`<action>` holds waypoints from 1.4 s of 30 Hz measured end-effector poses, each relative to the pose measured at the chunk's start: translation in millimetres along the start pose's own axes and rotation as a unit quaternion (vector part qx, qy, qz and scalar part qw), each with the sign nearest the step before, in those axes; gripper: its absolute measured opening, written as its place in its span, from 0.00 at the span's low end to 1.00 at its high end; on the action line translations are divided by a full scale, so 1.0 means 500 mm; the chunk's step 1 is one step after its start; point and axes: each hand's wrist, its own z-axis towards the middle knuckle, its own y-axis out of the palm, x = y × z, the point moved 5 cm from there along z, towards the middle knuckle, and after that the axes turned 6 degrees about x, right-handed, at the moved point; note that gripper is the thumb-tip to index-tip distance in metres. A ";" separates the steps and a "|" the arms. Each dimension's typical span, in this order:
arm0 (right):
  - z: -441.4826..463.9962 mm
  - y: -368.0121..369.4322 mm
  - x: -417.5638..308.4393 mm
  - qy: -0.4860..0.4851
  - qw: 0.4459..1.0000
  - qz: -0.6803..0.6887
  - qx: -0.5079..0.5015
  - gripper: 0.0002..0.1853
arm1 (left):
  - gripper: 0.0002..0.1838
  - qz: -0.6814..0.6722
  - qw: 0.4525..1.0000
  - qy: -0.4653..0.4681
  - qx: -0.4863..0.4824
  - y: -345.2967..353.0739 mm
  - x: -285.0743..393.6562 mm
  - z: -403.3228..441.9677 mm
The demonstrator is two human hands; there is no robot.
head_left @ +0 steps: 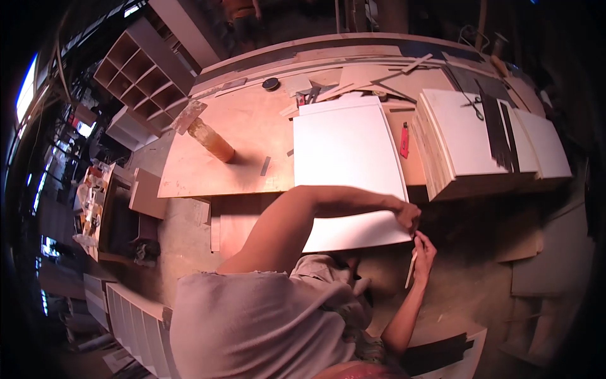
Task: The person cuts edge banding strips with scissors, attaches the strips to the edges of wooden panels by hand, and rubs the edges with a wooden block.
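A large white panel (347,145) lies on the workbench, its near end jutting past the bench's front edge. My left hand (409,216) is closed at the panel's near right corner; whether its fingers grip the edge or something thin is hidden. Just below that corner, my right hand (427,252) is closed around a thin pale strip (410,271) that points downward. The two hands almost meet. A red utility knife (404,140) rests on the bench just right of the panel.
Stacked white-topped boards (467,142) carry dark strips (495,132) and scissors (475,107) at right. An amber container (211,140) with a flat piece on top stands on the wooden bench (252,180). Offcuts lie behind; a cubby shelf (136,76) stands far left.
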 end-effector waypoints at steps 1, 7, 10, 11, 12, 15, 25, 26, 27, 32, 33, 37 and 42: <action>-0.002 0.002 -0.005 0.028 0.999 0.016 -0.004 0.14 | 0.10 0.005 0.999 0.014 0.043 0.000 0.006 -0.009; 0.000 0.003 -0.003 0.020 0.998 0.015 -0.060 0.13 | 0.20 0.117 0.959 0.098 0.238 -0.054 0.032 -0.077; 0.024 0.000 -0.013 -0.108 0.986 -0.052 -0.118 0.12 | 0.24 0.108 0.935 0.152 0.300 -0.077 0.035 -0.117; 0.029 -0.008 -0.011 -0.081 0.987 -0.072 -0.123 0.12 | 0.25 0.118 0.933 0.142 0.310 -0.082 0.032 -0.124; 0.029 -0.008 -0.028 -0.080 0.986 -0.071 -0.124 0.12 | 0.25 0.128 0.929 0.132 0.321 -0.087 0.028 -0.127; 0.052 -0.006 -0.051 -0.044 0.977 -0.117 -0.172 0.10 | 0.26 0.124 0.935 0.124 0.309 -0.087 0.032 -0.121; 0.097 0.047 -0.015 0.109 0.908 0.020 -0.404 0.14 | 0.33 0.214 0.942 0.061 0.252 -0.084 0.052 -0.117; 0.101 0.043 -0.016 0.111 0.908 0.021 -0.402 0.14 | 0.33 0.212 0.943 0.061 0.251 -0.086 0.058 -0.116; 0.106 0.044 -0.009 0.095 0.906 -0.003 -0.413 0.13 | 0.34 0.217 0.946 0.044 0.237 -0.086 0.058 -0.114; 0.116 0.053 -0.009 -0.029 0.900 -0.052 -0.433 0.10 | 0.34 0.238 0.940 0.047 0.240 -0.091 0.057 -0.112; 0.113 0.048 0.006 -0.033 0.905 -0.029 -0.424 0.10 | 0.33 0.216 0.943 0.062 0.244 -0.088 0.053 -0.110; 0.093 0.051 0.024 0.087 0.901 0.167 -0.390 0.14 | 0.34 0.213 0.952 0.034 0.219 -0.082 0.021 -0.103; 0.097 0.024 0.022 0.162 0.889 0.068 -0.424 0.12 | 0.36 0.266 0.936 -0.001 0.232 -0.075 0.048 -0.096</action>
